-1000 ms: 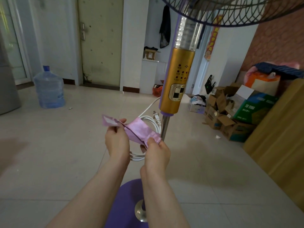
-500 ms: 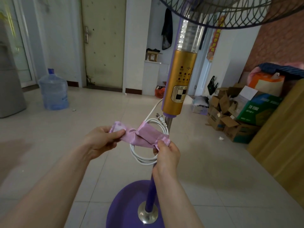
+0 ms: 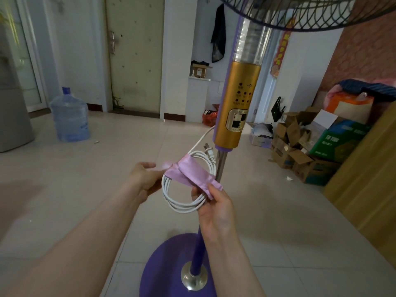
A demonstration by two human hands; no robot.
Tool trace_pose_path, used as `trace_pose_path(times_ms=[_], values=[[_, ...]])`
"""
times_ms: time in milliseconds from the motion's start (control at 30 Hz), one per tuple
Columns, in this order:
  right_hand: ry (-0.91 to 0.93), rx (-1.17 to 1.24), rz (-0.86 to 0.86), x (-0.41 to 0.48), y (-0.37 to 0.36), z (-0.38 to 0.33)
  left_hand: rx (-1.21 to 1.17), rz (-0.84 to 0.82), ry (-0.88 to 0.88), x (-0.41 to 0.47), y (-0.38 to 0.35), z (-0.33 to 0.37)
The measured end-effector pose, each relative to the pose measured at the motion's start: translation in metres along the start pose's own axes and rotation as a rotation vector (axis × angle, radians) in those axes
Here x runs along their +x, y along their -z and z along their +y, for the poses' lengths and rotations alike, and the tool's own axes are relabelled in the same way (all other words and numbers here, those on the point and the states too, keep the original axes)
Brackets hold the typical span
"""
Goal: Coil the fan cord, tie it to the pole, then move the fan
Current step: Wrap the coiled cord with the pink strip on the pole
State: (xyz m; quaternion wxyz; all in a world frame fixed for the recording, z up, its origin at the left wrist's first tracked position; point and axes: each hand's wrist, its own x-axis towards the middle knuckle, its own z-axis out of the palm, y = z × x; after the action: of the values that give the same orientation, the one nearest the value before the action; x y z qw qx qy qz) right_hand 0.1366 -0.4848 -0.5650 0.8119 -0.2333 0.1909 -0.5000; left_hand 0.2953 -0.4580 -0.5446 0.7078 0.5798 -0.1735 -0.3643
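Note:
A standing fan rises in front of me, with a gold control column (image 3: 235, 108), a thin metal pole (image 3: 220, 166) below it and a round purple base (image 3: 171, 273) on the floor. The white cord (image 3: 182, 205) hangs in a coil just left of the pole, its plug (image 3: 209, 152) at the top. A pink ribbon (image 3: 192, 172) is wrapped over the coil's upper part. My left hand (image 3: 145, 176) pinches the ribbon's left end. My right hand (image 3: 216, 206) holds the ribbon's right end and the coil's right side.
A blue water jug (image 3: 69, 118) stands on the tiled floor at the far left. Open cardboard boxes (image 3: 300, 151) and bags pile up at the right, beside a wooden panel (image 3: 364, 179). The fan's dark grille (image 3: 300, 11) hangs overhead.
My hands have drawn apart, the left pulling the ribbon's end leftward so the ribbon lies tighter over the coil. The coil now hangs in full view beside the pole.

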Motion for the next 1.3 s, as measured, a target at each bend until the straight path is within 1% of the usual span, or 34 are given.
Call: trace_pose_path(times_ms=[67, 167, 233, 333, 367, 400, 467, 567, 600, 667, 700, 733, 800, 900, 933, 967, 1033, 1067, 1133, 1167, 1233, 1300], values=[[-0.005, 0.003, -0.023, 0.001, 0.005, -0.003, 0.03, -0.095, 0.061, -0.003, -0.007, -0.003], [0.018, -0.042, 0.01, 0.004, 0.007, -0.005, 0.1, -0.278, 0.017, -0.008, -0.009, -0.007], [0.041, -0.072, 0.053, 0.006, 0.006, -0.004, 0.09, -0.306, -0.023, -0.012, -0.008, -0.008], [0.089, -0.138, 0.12, 0.007, 0.001, -0.004, 0.037, -0.405, 0.02, -0.015, -0.001, -0.01], [0.107, -0.167, 0.146, 0.008, 0.0, -0.003, 0.077, -0.441, -0.001, -0.015, 0.002, -0.01], [0.123, -0.194, 0.168, 0.008, -0.001, -0.001, 0.147, -0.457, -0.062, -0.016, 0.003, -0.011], [0.143, -0.241, 0.207, 0.008, -0.002, 0.004, 0.262, -0.425, -0.201, -0.023, -0.001, -0.015], [0.161, -0.354, 0.218, 0.005, -0.003, 0.007, 0.246, -0.298, -0.293, -0.03, -0.014, -0.025], [0.187, -0.442, 0.213, 0.005, -0.001, 0.005, 0.289, -0.247, -0.354, -0.03, -0.015, -0.028], [0.256, -0.701, 0.214, 0.003, 0.0, -0.004, 0.447, -0.139, -0.501, -0.028, -0.014, -0.028], [0.27, -0.791, 0.221, 0.003, 0.001, -0.009, 0.511, -0.096, -0.562, -0.027, -0.012, -0.029], [0.258, -0.817, 0.218, 0.002, 0.001, -0.013, 0.533, -0.068, -0.595, -0.027, -0.012, -0.03], [0.187, -0.81, 0.213, 0.0, 0.002, -0.018, 0.466, -0.048, -0.571, -0.03, -0.017, -0.034], [0.108, -0.817, 0.221, -0.002, 0.002, -0.019, 0.285, -0.089, -0.435, -0.036, -0.027, -0.034], [0.074, -0.777, 0.218, -0.003, 0.001, -0.02, 0.302, -0.093, -0.433, -0.035, -0.028, -0.036], [0.059, -0.755, 0.228, -0.002, 0.002, -0.02, 0.377, -0.083, -0.464, -0.036, -0.029, -0.036], [0.073, -0.826, 0.234, 0.004, 0.003, -0.021, 0.556, -0.094, -0.54, -0.037, -0.028, -0.036], [0.086, -0.871, 0.234, 0.007, 0.003, -0.021, 0.608, -0.139, -0.553, -0.038, -0.027, -0.034], [0.09, -0.925, 0.229, 0.008, 0.0, -0.022, 0.682, -0.3, -0.541, -0.036, -0.023, -0.029], [0.09, -0.941, 0.226, 0.009, -0.001, -0.022, 0.767, -0.36, -0.527, -0.033, -0.022, -0.025], [0.094, -0.979, 0.203, 0.009, -0.004, -0.02, 0.946, -0.363, -0.492, -0.03, -0.02, -0.02], [0.11, -1.014, 0.165, 0.008, -0.006, -0.018, 1.085, -0.284, -0.498, -0.028, -0.023, -0.019]])
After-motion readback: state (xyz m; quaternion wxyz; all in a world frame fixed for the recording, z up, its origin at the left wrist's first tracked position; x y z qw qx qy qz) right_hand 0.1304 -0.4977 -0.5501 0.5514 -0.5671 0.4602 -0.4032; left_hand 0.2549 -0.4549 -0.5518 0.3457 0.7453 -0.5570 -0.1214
